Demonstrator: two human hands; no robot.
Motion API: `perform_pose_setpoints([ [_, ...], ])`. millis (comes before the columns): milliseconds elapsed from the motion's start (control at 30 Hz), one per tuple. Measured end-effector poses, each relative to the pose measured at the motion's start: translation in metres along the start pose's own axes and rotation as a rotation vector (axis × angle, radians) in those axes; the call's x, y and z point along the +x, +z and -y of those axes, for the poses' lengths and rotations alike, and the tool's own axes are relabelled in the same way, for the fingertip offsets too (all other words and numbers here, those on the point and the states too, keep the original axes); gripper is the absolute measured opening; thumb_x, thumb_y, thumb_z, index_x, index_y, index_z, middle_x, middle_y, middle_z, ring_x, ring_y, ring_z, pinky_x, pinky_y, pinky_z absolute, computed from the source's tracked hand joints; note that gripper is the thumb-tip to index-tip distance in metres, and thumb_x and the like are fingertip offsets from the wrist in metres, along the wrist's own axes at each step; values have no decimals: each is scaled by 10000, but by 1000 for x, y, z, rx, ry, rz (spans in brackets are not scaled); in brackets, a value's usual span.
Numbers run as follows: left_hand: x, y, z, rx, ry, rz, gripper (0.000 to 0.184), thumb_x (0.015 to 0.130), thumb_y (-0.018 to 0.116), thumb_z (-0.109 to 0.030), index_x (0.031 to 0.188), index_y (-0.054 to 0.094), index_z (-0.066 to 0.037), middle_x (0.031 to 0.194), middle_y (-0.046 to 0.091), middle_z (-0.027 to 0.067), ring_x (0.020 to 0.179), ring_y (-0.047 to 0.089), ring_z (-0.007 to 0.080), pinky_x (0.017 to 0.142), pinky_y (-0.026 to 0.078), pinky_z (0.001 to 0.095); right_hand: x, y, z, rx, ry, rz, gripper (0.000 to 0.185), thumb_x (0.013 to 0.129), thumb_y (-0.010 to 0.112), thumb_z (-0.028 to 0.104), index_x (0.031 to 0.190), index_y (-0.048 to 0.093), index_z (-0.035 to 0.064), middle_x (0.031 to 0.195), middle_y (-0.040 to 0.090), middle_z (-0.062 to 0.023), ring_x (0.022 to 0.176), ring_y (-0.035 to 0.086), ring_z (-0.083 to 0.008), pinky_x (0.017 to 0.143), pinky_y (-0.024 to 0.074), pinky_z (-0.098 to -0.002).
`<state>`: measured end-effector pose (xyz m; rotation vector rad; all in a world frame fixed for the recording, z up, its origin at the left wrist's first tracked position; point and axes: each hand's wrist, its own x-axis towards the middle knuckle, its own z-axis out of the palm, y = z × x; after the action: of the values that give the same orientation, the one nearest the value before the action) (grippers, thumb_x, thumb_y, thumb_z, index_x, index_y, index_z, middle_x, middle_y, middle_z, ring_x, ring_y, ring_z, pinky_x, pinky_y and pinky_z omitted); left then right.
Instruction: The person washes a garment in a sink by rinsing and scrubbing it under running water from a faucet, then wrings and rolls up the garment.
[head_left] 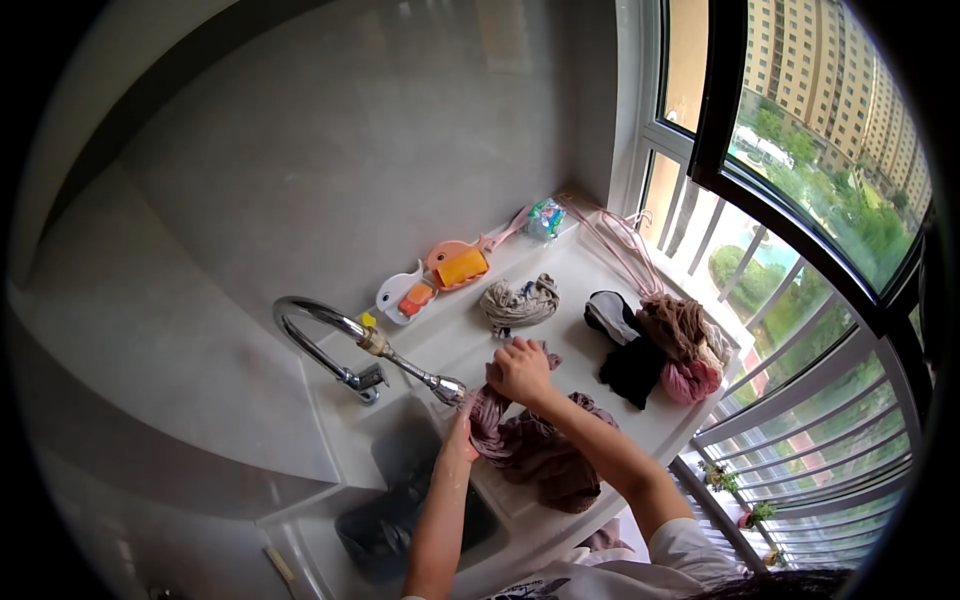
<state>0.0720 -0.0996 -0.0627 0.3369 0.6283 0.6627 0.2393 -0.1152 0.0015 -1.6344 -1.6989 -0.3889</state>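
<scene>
A mauve-brown wet garment (pixel 520 440) lies bunched over the sink's right edge and the ribbed washboard area. My right hand (pixel 522 372) is closed around an upper fold of it, knuckles up. On the near side of the tap's spout, my left hand (pixel 466 425) grips the garment's left end, its fingers partly hidden by cloth. The chrome faucet (pixel 445 388) points its nozzle right beside my left hand. Below my left forearm, the sink basin (pixel 400 440) holds dark cloth (pixel 395 525), apparently in water.
Behind my hands lies a twisted grey-beige cloth (pixel 520 302). A black-and-white item (pixel 612 318), a black cloth (pixel 635 370) and a brown-pink bundle (pixel 680 335) sit rightward. Along the wall stand a whale soap dish (pixel 400 295) and a pink fish dish (pixel 447 258); pink hangers (pixel 625 245) lean near the window.
</scene>
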Motion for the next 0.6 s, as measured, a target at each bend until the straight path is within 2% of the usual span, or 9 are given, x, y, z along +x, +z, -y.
perform_pose_setpoints([
  [100, -3, -30, -22, 91, 293, 38, 434, 911, 611, -312, 1260, 517, -72, 1233, 575, 70, 1150, 541, 215, 960, 443, 403, 6, -25, -47, -21, 76, 72, 277, 716, 722, 318, 727, 556, 96, 817, 567, -61, 941, 537, -265, 894, 355, -441],
  [200, -25, -35, -40, 345, 532, -170, 461, 897, 611, -343, 1265, 487, -95, 1250, 542, 64, 1156, 501, 181, 920, 411, 358, -13, -44, -64, -155, 43, 113, 415, 723, 725, 366, 1045, 629, 122, 1048, 618, -63, 1201, 459, -286, 1025, 235, -553],
  [233, -39, -32, -37, 369, 532, -219, 390, 909, 595, -360, 1164, 546, -70, 1143, 612, 78, 1017, 603, 194, 815, 486, 347, -18, -50, -62, -113, 57, 202, 497, 737, 721, 380, 1157, 611, 139, 1107, 622, -82, 1235, 449, -287, 1037, 274, -519],
  [267, -52, -30, -32, 367, 532, -226, 390, 909, 595, -360, 1164, 546, -70, 1143, 612, 78, 1017, 603, 194, 815, 486, 347, -24, -50, -63, -108, 55, 207, 497, 737, 721, 380, 1157, 611, 139, 1107, 622, -82, 1235, 449, -287, 1037, 274, -519],
  [333, -73, -30, -19, 745, 120, -203, 490, 917, 531, -505, 1059, 577, -38, 962, 670, 142, 752, 670, 200, 638, 532, 322, -36, -52, -64, 332, 363, 688, 511, 750, 712, 397, 1180, 612, 139, 1068, 639, -101, 1147, 538, -295, 979, 383, -473],
  [400, -82, -12, 0, 879, -145, -244, 593, 887, 529, -582, 953, 603, 3, 663, 649, 143, 437, 603, 193, 386, 464, 268, -58, -54, -57, 300, 306, 739, 516, 752, 714, 406, 1178, 617, 131, 1020, 657, -121, 995, 624, -304, 851, 483, -432],
  [467, -95, 20, 19, 993, -203, -219, 719, 854, 523, -653, 962, 584, 54, 647, 640, 155, 422, 599, 203, 364, 479, 291, -80, -55, -54, -43, -6, 710, 520, 752, 719, 404, 1172, 621, 113, 959, 675, -132, 887, 654, -307, 802, 507, -417],
  [567, -78, 26, 48, 1162, -112, -181, 590, 856, 599, -526, 978, 577, 51, 706, 645, 151, 521, 620, 221, 488, 515, 307, -85, -66, -34, 36, 253, 975, 506, 744, 736, 385, 1149, 629, 101, 943, 681, -146, 881, 650, -303, 802, 506, -382],
  [600, -61, 6, 58, 1291, 95, -159, 420, 845, 614, -383, 945, 575, 23, 738, 615, 118, 599, 588, 171, 568, 495, 276, -87, -76, -30, 35, 253, 976, 506, 744, 736, 385, 1149, 629, 101, 943, 681, -146, 881, 650, -303, 802, 506, -382],
])
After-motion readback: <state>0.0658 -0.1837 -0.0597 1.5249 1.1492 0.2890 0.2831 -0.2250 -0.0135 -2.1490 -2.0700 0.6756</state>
